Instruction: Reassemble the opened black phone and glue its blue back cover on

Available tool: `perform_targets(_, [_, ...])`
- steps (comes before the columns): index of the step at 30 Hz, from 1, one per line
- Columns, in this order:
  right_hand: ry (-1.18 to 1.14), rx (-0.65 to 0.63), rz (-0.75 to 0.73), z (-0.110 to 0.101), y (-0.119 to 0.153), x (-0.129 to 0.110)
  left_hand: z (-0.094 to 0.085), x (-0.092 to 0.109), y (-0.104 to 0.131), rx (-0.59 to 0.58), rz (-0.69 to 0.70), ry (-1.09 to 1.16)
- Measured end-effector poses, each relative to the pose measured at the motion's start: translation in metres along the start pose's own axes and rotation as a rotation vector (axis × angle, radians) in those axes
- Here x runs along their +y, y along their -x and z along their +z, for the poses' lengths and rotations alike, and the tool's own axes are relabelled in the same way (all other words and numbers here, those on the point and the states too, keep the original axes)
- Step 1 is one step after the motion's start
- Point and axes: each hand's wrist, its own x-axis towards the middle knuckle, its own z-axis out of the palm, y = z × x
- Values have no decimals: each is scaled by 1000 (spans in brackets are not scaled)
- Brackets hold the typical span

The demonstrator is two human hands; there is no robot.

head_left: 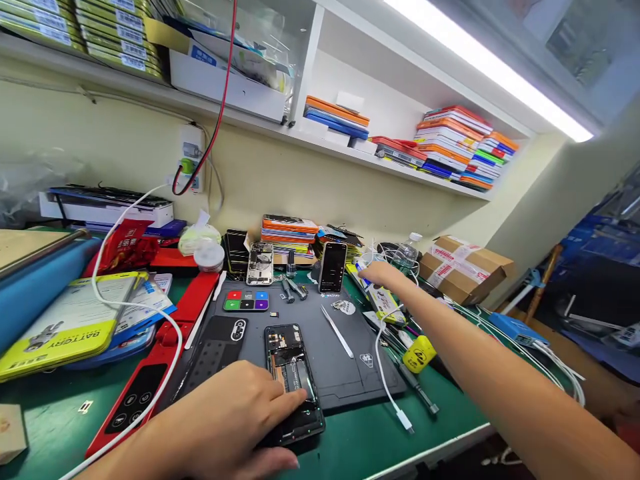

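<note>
A black smartphone (293,373) with its back off lies in front of me, battery and inner parts showing. Across its lower half rests my left hand (250,413), the index finger stretched onto the battery and the thumb apart; it does not grip the phone. My right hand (377,272) is far forward at a yellow box (385,300), fingers together beside something small and blue; what they hold is too small to name. White tweezers (337,331) lie on the grey mat (330,387). Left of the open phone is a dark back cover (215,347), partly behind my left hand.
A lit phone (333,268) stands upright at the mat's back. Beside it are an opened phone body (260,263) and screwdriver bits. A white cable (383,353) crosses the mat's right side. A red tool (135,393) and yellow battery packs (70,327) lie left; a cardboard box (465,267) sits right.
</note>
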Motion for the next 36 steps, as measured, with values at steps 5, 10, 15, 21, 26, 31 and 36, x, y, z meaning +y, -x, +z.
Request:
perform_targets(5, [-353,100,-84,-9,86,44,1,5,0,234,-54,19])
perform_targets(10, [-954,-373,-376,32,181,59,13,7,-3,497,-147,24])
perform_targets(15, [-1178,-723,-409,72,198,44,13,5,-5,256,-127,92])
perform_targets(21, [-1754,-670,-192,95,195,15,14,1,-4,265,-270,251])
perform_targets(26, [-2164,-613,-88,102,204,-39,20,1,-1,447,-416,362])
perform_targets(31, [-2040,-461,-274,107,202,-66,17,2,-9,543,-659,708])
perform_targets(36, [-1785,-313,-535,119,191,-43,16,1,-23,303,-775,1398])
